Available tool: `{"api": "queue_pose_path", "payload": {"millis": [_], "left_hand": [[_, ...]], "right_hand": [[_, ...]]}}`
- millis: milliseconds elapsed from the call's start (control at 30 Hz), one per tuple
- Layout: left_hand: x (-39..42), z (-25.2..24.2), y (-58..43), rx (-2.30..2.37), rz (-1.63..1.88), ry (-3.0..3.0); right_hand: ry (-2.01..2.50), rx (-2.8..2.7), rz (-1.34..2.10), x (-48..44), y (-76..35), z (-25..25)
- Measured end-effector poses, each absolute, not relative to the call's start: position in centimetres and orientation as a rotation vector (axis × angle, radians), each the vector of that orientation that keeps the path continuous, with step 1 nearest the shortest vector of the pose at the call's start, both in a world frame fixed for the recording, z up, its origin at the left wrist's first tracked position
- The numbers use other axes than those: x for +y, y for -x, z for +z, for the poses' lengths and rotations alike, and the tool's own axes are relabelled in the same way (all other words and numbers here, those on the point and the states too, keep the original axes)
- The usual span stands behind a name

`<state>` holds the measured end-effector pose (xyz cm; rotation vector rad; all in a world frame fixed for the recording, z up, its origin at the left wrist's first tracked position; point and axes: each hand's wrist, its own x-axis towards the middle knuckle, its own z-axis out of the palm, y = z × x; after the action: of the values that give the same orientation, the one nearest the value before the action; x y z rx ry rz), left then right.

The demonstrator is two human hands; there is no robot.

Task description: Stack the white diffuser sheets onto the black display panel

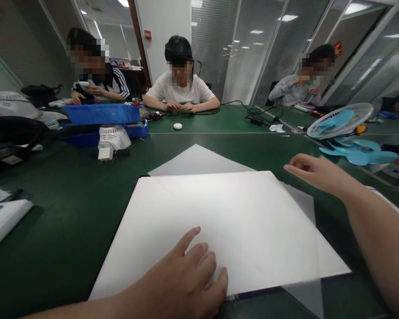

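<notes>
A large white sheet (246,221) lies on a dark-edged flat board or pad whose rim peeps out along the left. Under it, turned at an angle, is a greyish translucent sheet (197,160), its corners sticking out at the back, right and front. My left hand (194,274) is over the near part of the white sheet, fingers apart and slightly bent, holding nothing. Whether its fingertips press on the paper I cannot tell. Beyond the right back corner of the sheet, my right hand (314,173) hovers above the table, fingers loosely curled toward the thumb, with nothing seen in them.
Blue trays (103,114) and a white fan base (113,139) stand back left. A white box (6,217) lies at the left edge. On the right are light-blue fan blades (359,151) and a fan grille (341,120). Three people sit across the green table (63,221).
</notes>
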<state>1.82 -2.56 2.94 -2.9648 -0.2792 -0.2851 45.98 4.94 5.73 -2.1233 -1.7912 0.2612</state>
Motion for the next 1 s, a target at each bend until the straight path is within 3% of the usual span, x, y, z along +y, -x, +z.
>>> {"api": "queue_pose_path", "payload": {"millis": [67, 133, 233, 333, 467, 700, 867, 1000], "left_hand": [[-2.5, 2.8, -1.9, -0.287, -0.3, 2.958], [-2.5, 2.6, -1.9, -0.289, -0.302, 2.953], [-2.4, 2.5, -1.9, -0.288, -0.298, 2.953], [-2.5, 2.5, -1.9, -0.305, -0.282, 2.966], [-2.7, 2.8, -1.9, -0.319, -0.242, 2.988], [-2.8, 2.9, -2.0, -0.326, -0.177, 3.011], [-3.0, 3.0, -2.1, -0.309, -0.141, 3.025], [-3.0, 3.1, -2.1, -0.336, -0.125, 3.026]], "right_hand": [[2.486, -1.734, 0.207, 5.7, -48.1, 4.7], [2.636, -1.666, 0.514, 5.7, -50.0, 4.1], [2.533, -1.658, 1.091, 4.7, -51.6, 4.0], [2.256, -1.857, 1.346, 3.9, -51.6, 4.6], [2.014, -2.04, 1.348, 3.7, -50.4, 5.4], [2.146, -2.067, 1.455, 3.4, -48.9, 5.1], [1.967, -2.039, 1.581, 3.2, -48.2, 5.3], [1.845, -1.877, 1.432, 3.9, -48.9, 4.8]]}}
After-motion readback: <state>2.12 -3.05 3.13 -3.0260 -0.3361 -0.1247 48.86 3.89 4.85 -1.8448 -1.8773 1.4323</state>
